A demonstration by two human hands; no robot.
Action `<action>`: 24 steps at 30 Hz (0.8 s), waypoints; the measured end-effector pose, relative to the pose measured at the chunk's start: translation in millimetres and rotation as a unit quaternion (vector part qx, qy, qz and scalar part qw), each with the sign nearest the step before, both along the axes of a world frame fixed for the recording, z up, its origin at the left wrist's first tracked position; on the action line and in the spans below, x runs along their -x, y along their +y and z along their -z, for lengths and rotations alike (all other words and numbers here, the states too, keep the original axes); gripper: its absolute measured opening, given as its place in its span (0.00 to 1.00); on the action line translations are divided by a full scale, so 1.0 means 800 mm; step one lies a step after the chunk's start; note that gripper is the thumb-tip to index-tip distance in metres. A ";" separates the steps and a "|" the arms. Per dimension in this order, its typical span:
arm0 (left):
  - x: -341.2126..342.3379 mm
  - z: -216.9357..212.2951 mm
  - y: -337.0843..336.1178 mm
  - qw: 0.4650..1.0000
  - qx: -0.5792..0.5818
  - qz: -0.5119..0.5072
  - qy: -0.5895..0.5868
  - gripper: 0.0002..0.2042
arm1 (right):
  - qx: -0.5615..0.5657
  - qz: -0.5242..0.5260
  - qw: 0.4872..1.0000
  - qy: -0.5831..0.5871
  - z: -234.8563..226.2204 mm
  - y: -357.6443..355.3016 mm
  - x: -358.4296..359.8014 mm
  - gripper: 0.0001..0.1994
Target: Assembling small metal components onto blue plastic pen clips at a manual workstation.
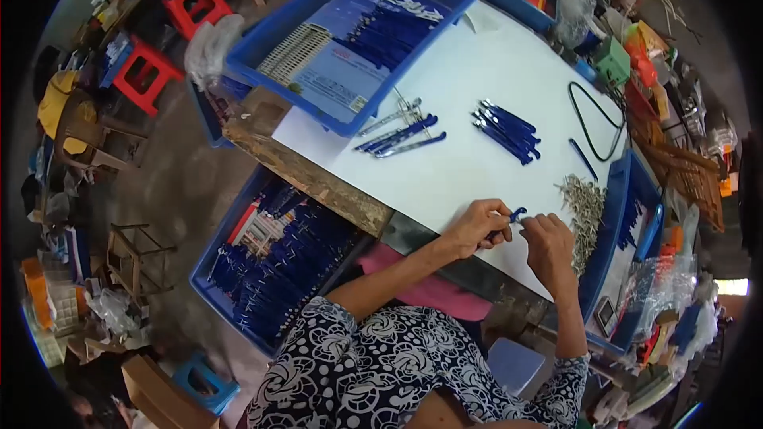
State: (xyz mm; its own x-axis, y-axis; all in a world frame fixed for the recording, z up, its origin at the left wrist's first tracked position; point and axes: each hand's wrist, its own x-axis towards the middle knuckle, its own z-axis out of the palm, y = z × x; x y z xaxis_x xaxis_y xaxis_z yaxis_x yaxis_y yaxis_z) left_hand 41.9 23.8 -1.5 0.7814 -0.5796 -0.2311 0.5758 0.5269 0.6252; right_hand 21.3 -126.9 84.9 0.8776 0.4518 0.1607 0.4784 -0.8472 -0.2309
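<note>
Low and right of centre in the frame, a small blue pen part (518,214) is pinched between the fingers of the left hand (477,226) and right hand (547,240) over the white table (477,63); it looks light, stiff and slippery, best gripped at its ends. A blue printed card (350,48) lies in the blue tray (262,44) at upper left.
</note>
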 end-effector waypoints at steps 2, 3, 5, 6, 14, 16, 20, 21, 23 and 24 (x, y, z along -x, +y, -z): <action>-0.004 0.001 -0.004 1.000 0.009 0.002 0.017 0.04 | 0.099 -0.033 0.989 -0.101 -0.005 0.004 -0.005 0.05; -0.005 0.002 -0.004 1.000 0.006 -0.005 0.012 0.04 | 0.095 -0.040 0.989 -0.107 -0.004 0.005 -0.005 0.05; -0.005 0.002 -0.004 1.000 0.015 0.006 0.024 0.04 | 0.117 -0.055 0.980 -0.149 -0.004 0.004 -0.007 0.05; -0.007 0.002 -0.002 0.999 0.011 0.008 0.029 0.05 | 0.134 -0.057 0.979 -0.145 -0.004 0.004 -0.008 0.06; -0.019 0.008 0.002 0.997 0.058 0.044 0.038 0.03 | 0.083 -0.084 0.985 -0.128 0.008 -0.013 -0.014 0.11; -0.010 0.000 0.004 0.999 0.026 0.040 0.015 0.03 | 0.087 -0.098 0.983 -0.127 -0.008 -0.013 -0.006 0.11; -0.013 0.001 0.001 0.998 0.001 0.055 0.017 0.02 | 0.105 -0.107 0.983 -0.101 -0.006 -0.020 -0.008 0.08; -0.011 0.002 -0.004 0.998 -0.007 0.054 0.015 0.02 | 0.103 -0.101 0.986 -0.088 -0.010 -0.020 -0.005 0.07; -0.009 0.009 -0.011 0.998 0.011 0.060 0.026 0.03 | 0.105 -0.093 0.987 -0.082 -0.004 -0.022 0.000 0.06; -0.009 0.014 -0.011 0.998 0.029 0.054 0.031 0.03 | 0.113 -0.082 0.988 -0.063 -0.002 -0.021 0.001 0.05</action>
